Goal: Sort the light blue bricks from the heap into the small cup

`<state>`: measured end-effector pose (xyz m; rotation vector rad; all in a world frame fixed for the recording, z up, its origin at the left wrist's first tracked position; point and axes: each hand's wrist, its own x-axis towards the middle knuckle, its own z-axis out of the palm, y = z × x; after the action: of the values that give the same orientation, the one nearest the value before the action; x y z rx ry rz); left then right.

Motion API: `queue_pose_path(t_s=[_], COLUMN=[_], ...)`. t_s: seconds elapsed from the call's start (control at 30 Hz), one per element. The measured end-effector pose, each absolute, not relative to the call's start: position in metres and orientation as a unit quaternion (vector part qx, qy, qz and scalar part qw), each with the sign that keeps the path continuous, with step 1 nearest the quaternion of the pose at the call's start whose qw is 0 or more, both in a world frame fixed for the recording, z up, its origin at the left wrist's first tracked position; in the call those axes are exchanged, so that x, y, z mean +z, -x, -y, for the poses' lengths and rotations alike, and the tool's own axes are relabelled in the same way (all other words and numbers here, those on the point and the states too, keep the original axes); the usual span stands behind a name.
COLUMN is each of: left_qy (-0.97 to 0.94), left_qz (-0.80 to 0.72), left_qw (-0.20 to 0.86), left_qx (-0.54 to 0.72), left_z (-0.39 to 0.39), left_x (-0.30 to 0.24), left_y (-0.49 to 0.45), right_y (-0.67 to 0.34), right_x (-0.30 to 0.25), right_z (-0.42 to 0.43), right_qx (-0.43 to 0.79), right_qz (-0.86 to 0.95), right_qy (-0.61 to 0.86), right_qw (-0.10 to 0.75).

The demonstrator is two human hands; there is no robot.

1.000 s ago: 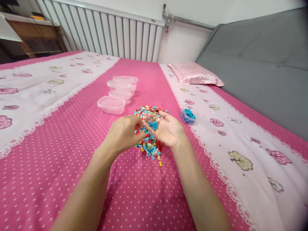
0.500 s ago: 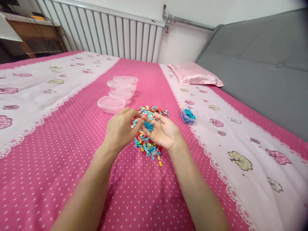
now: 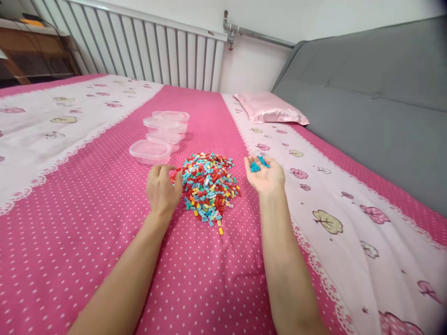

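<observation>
A heap of small toy building bricks [image 3: 209, 184] in red, light blue, yellow, white and green lies on the pink dotted bedspread. At its left edge is my left hand [image 3: 161, 188], fingers bent and thumb apart, with nothing visible in it. To the right of the heap I hold my right hand [image 3: 268, 179] palm up, slightly cupped. Several blue bricks [image 3: 254, 166] rest on that palm and by its fingers. The small clear tub of blue bricks is mostly hidden behind my right hand.
Several clear plastic tubs [image 3: 150, 151] stand in a row beyond the heap on the left. A pink pillow [image 3: 270, 108] lies at the back right, by a grey padded headboard [image 3: 377, 102]. A white radiator [image 3: 150, 46] runs along the far wall.
My hands have come apart from above the heap. The right one has moved right with the blue bricks, in front of the small tub; the left has drawn back to the heap's left edge.
</observation>
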<state>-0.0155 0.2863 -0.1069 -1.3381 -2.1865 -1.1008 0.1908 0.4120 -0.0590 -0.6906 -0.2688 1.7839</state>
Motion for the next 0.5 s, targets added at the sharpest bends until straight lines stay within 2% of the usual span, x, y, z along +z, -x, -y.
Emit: queue_pose_path(t_s=[0.13,0.23,0.5], left_qy=[0.464,0.465,0.463], left_qz=[0.770,0.773,0.779], left_qw=[0.192,0.191,0.181], left_qx=[-0.394,-0.387,-0.382], left_z=[-0.284,-0.283,-0.283], left_x=[-0.113,-0.116,-0.121], left_y=[0.017,0.017,0.020], right_y=[-0.202,-0.204,-0.221], right_x=[-0.073,-0.084,-0.090], right_z=[-0.429,-0.436,-0.445], right_qx=[0.646,0.591,0.574], right_qz=[0.123,0.094,0.098], right_qy=[0.314,0.318,0.333], right_qw=[0.685,0.735,0.742])
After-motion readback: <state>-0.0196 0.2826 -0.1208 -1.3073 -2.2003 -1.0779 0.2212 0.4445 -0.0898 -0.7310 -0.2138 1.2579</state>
